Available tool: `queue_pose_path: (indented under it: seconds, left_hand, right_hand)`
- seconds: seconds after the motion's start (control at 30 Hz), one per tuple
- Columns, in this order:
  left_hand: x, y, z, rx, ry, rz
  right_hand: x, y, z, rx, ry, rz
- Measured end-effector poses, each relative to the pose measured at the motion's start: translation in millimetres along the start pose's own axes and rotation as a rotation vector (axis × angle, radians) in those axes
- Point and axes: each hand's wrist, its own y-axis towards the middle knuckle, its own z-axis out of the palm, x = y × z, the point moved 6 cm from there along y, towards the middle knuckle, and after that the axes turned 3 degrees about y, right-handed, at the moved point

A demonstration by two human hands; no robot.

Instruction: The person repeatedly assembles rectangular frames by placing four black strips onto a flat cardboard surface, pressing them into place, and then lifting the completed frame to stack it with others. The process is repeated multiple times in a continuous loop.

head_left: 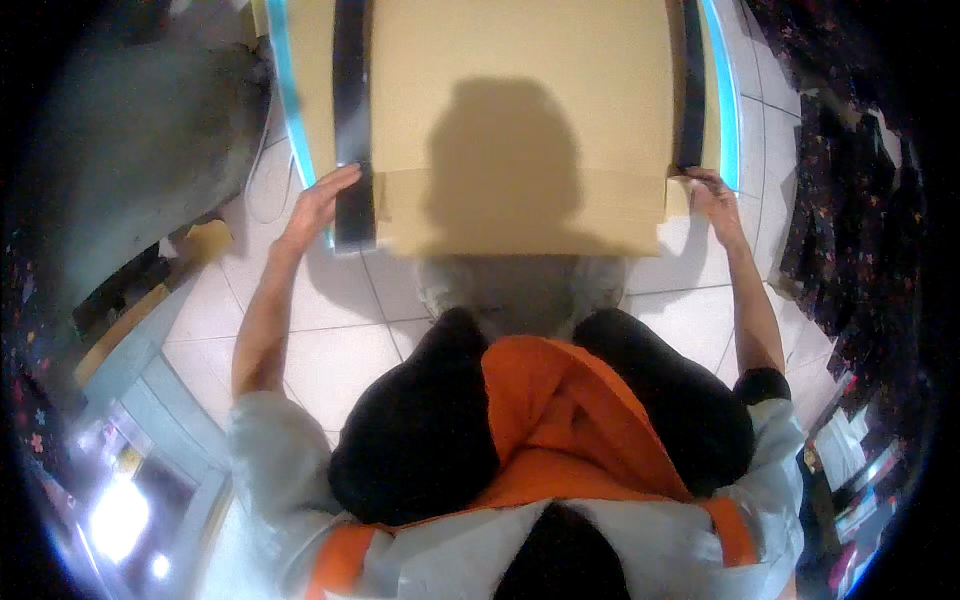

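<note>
A large sheet of brown cardboard [520,40] lies in front of my knees, with the shadow of my head and shoulders over it. A glossy black strip [352,110] runs along its left side, and a second black strip [692,90] along its right. Light-blue edging [289,90] shows outside both strips. My left hand [322,203] is closed at the near left corner, fingertips on the black strip. At the near right corner my right hand [716,205] pinches around the lower end of the other strip. Both thumbs are partly hidden.
Pale floor tiles [335,375] lie beneath and around the cardboard. A grey-green bulky shape [160,170] stands at the left. Dark flower-patterned fabric [840,210] hangs along the right. A thin white cord [252,190] curls on the floor left of the cardboard. My orange apron [570,430] hangs between my knees.
</note>
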Motion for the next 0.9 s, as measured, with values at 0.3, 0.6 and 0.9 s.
queue_pose_path:
  seconds: [0.3,0.6,0.9]
  left_hand:
    - [-64.6,24.3,58.5,-0.096,0.574,0.097]
    - [-62.0,-17.1,12.2,0.206,0.995,0.312]
    - [-64.3,34.8,38.1,0.11,0.68,0.381]
  right_hand:
    - [71.7,6.7,77.6,0.092,-0.903,-0.419]
    - [60.2,17.3,83.2,0.126,-1.221,-0.263]
    - [67.2,17.2,87.5,0.141,-1.217,-0.28]
